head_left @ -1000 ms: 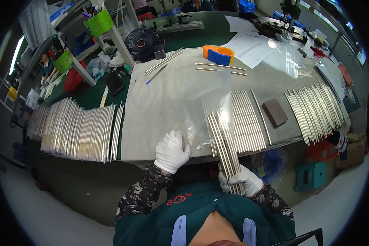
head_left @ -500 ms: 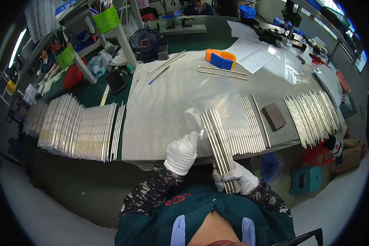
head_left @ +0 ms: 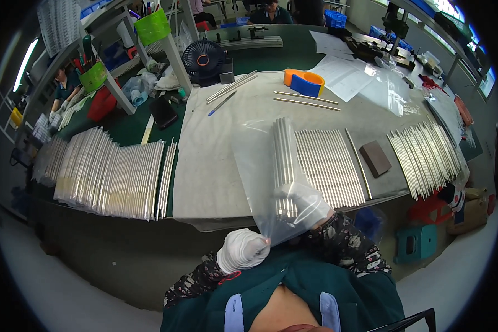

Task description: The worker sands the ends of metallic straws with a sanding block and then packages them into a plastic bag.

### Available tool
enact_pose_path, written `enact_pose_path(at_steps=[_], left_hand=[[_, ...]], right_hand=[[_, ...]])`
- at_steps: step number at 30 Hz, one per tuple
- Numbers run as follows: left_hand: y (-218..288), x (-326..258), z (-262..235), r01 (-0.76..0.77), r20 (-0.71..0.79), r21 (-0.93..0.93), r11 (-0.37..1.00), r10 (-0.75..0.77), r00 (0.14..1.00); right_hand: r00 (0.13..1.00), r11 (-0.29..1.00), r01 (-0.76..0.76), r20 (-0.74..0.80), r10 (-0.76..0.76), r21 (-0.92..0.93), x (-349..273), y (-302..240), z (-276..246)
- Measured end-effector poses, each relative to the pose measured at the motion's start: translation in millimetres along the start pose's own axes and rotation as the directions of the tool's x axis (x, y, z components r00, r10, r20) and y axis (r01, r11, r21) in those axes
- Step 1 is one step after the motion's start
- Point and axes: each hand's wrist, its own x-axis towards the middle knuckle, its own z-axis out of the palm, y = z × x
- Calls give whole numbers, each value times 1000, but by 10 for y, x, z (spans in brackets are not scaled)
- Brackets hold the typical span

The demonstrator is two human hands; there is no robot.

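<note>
Rod bundle (head_left: pixel 284 152) seen through clear bag (head_left: pixel 254 166), over near side of grey-covered counter (head_left: pixel 213 185). Right hand (head_left: pixel 307 202): film over it, grip closed round rods' near ends. Left hand (head_left: pixel 243 250): grip pinched on bag's edge.

The left hand (head_left: pixel 242 252) and right hand (head_left: pixel 307 202) are gloved in white; the 2 sleeves (head_left: pixel 343 238) are black with a pale flower pattern. The bag (head_left: pixel 254 166) is clear and colourless, the rods (head_left: pixel 332 166) shiny silver. The block (head_left: pixel 375 159) is dark brown, the cloth (head_left: pixel 216 160) pale grey, the stool (head_left: pixel 416 243) teal. The shirt (head_left: pixel 365 296) is dark green with 2 light-blue tabs (head_left: pixel 234 314). The tape holder (head_left: pixel 309 84) is orange and blue, the pen (head_left: pixel 220 105) blue.
</note>
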Motion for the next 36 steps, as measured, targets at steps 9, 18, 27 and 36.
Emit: enact_pose_path(at_steps=[9,18,27,36], left_hand=[[-14,5,-152,182,-187,116,976,-159,969],[-131,-424,-630,363,71,195,911,-382,922],[-477,784,-657,180,340,-50,982,-153,928],[-1140,1516,698,-310,893,-50,949,181,412]], right_hand=[[943,826,287,-10,-333,-485,583,35,343],[609,747,611,759,-230,-264,-551,-296,-250],[536,202,-164,-259,-803,-966,-658,-93,-1496],[650,163,-327,-346,-677,-931,-310,33,-1344]])
